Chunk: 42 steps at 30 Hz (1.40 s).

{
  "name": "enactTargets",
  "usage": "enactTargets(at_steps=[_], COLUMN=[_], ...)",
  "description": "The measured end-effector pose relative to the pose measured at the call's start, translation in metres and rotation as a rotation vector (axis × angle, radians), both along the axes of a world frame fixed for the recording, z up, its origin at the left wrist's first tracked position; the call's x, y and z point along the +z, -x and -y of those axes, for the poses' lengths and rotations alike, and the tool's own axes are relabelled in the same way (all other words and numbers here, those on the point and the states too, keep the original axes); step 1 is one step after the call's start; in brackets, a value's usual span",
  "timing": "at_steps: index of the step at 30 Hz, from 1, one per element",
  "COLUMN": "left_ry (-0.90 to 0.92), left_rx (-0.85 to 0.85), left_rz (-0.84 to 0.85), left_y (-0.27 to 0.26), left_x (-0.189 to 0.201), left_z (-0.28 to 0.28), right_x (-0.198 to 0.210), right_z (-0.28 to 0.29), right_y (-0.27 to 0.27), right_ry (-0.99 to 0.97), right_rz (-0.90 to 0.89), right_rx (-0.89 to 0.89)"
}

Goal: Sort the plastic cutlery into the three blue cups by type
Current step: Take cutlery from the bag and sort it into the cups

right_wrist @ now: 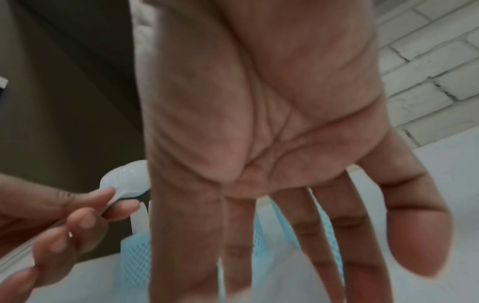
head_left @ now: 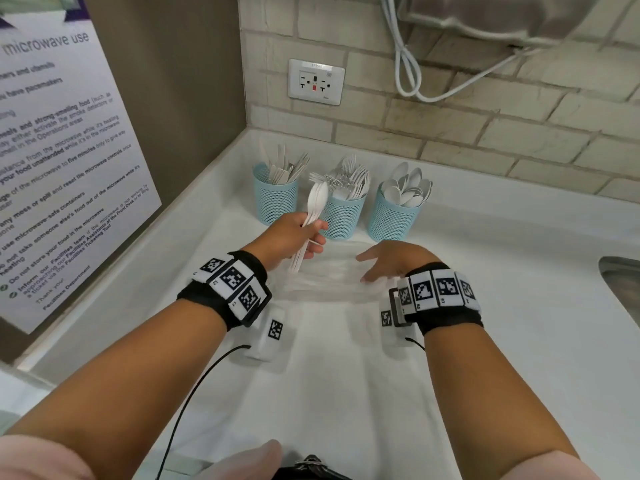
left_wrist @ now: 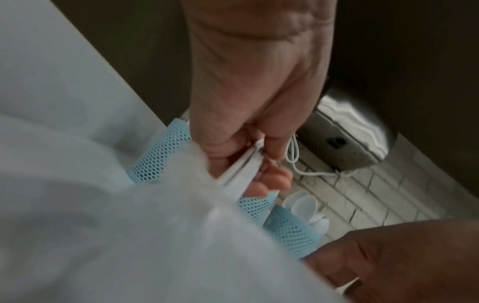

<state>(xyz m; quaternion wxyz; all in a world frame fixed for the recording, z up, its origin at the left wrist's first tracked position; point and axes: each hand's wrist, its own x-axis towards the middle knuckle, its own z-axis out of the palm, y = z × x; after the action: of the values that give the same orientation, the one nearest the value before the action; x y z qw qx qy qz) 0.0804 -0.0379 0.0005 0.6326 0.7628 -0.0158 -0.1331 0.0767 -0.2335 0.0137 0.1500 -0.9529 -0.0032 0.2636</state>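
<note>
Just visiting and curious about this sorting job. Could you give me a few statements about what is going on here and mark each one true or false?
1. The left hand holds a bunch of spoons. True.
2. The right hand grips a fork. False: it is open and holds nothing.
3. The right cup holds spoons. True.
4. The three cups lie tipped over. False: the left cup, middle cup and right cup stand upright.
5. The middle cup holds forks. True.

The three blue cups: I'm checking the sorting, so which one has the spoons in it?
The right-hand cup, farthest from the poster. Rounded spoon bowls stick out of it; the middle cup shows fork prongs, and the left cup flat knife-like handles.
</note>
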Motion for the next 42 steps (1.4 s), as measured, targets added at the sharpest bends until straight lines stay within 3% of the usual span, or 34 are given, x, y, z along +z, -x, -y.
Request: enactTargets(at_steps=[3,8,13,15,20,32,42], left_ry=[0.218,0.55,0.563,0.513,0.401,0.387,-0.114], left_rx=[0.022,-0.014,-0.124,-0.127,-0.161,0.022,0.066], left_rz=[-0.031,-0.253,-0.256,-0.23,-0.186,-0.128,0.219], left_y=[-0.003,-0.006,0.0,0.004,0.008,0.005,0.002], left_x=[0.005,0.013,0.013,0.012,0.008,-0.004,-0.014], left_z=[0.004,0.007,0.012,0.014,0.017,0.021,0.035], right_x=[0.016,0.029,0.032,0.029,0.018,0.009,0.004], right_z=[0.0,-0.007,-0.022,-0.029,-0.036,-0.032,-0.034], right_y=[-0.002,-0.008,-0.01,-0.011,-0.015,-0.018,-0.022], right_ry=[0.03,0.027,-0.687,-0.837,-0.927,-1.103,-1.013], right_rz=[0.018,0.136,0.347,0.372,0.439,0.278,0.318], right_rx=[0.042,0.125,-0.19,-0.244,-0.301,-0.344,-0.333])
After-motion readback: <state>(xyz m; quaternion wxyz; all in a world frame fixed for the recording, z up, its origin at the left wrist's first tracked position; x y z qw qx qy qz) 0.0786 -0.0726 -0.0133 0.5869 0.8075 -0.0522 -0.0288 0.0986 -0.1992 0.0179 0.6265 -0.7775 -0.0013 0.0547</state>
